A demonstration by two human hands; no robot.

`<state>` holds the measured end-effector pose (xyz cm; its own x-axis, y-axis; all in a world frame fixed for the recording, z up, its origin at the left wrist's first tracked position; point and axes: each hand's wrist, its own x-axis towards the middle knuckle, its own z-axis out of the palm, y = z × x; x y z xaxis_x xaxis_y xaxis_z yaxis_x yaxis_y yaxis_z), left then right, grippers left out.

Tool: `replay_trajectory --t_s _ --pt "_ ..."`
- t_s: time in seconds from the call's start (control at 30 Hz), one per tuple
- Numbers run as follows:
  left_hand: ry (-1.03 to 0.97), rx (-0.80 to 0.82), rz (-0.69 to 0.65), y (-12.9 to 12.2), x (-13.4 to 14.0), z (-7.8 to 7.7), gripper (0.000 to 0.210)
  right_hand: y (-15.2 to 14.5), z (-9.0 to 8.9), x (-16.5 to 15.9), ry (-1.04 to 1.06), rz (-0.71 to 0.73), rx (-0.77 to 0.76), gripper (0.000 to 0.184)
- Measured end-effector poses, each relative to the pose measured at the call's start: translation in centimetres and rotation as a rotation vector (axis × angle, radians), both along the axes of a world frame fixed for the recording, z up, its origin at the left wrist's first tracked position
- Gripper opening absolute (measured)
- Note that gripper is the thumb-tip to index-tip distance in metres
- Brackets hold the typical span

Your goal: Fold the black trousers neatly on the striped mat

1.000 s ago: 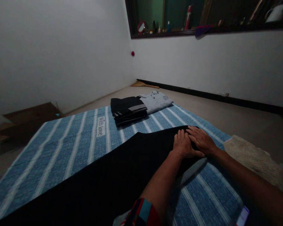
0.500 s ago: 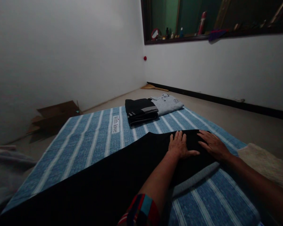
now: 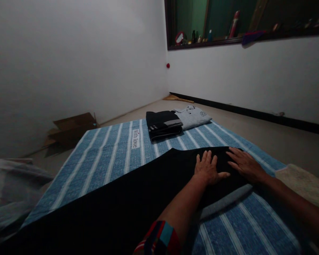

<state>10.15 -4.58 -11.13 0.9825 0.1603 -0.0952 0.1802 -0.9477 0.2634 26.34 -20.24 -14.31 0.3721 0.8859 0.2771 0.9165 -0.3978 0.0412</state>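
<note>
Black trousers (image 3: 138, 191) lie stretched diagonally over a blue-and-white striped cloth (image 3: 108, 145), and a grey strip shows along their near edge at the right. My left hand (image 3: 208, 168) rests flat on the upper part of the trousers, fingers spread and thumb out to the right. Just right of it, my right hand (image 3: 246, 163) lies on the trousers' right end with its fingers extended. Neither hand grips anything. Beyond the hands sit a folded black garment with grey panels (image 3: 163, 124) and, partly beneath or beside it, a folded grey collared shirt (image 3: 194, 118).
An open cardboard box (image 3: 74, 129) stands on the floor at left. Pale crumpled fabric (image 3: 13, 187) is at the left edge, and a beige cloth (image 3: 304, 182) at the right. A broom (image 3: 175, 98) lies in the corner. Bottles and a round mirror (image 3: 179, 38) line the window sill.
The view has swung slightly left, so the scene sits further right. Both hands stay flat on the black trousers, with little visible movement against the fabric.
</note>
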Motion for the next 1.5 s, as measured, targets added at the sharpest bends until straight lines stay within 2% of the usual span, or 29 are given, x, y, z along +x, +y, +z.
replay_trajectory --t_s 0.37,0.6,0.87,1.0,1.13,1.27,1.4,1.5 --pt "0.005 -0.024 0.019 -0.3 -0.5 0.5 0.087 0.3 0.2 0.0 -0.047 0.001 -0.08 0.052" --pt "0.029 -0.036 0.097 -0.3 -1.9 0.7 0.097 0.1 -0.1 0.3 -0.069 0.037 -0.059 0.05" --pt "0.042 -0.091 0.072 -0.1 -2.3 1.2 0.096 0.2 0.3 0.3 -0.132 0.048 -0.026 0.045" --pt "-0.011 -0.051 0.118 1.2 -3.3 1.8 0.088 2.0 1.8 -2.0 -0.219 0.006 0.037 0.045" --pt "0.001 0.033 0.224 3.1 -4.6 2.0 0.082 5.1 2.9 -6.0 -0.156 0.083 0.077 0.049" --pt "0.052 0.066 0.275 4.7 -5.7 1.2 0.086 7.1 1.9 -8.2 -0.04 0.042 0.003 0.059" --pt "0.061 0.053 0.266 5.3 -6.0 0.5 0.09 6.9 0.2 -7.9 0.133 -0.054 -0.15 0.074" --pt "0.054 0.048 0.265 5.2 -6.0 0.3 0.092 6.6 -0.2 -7.4 0.191 -0.06 -0.212 0.078"
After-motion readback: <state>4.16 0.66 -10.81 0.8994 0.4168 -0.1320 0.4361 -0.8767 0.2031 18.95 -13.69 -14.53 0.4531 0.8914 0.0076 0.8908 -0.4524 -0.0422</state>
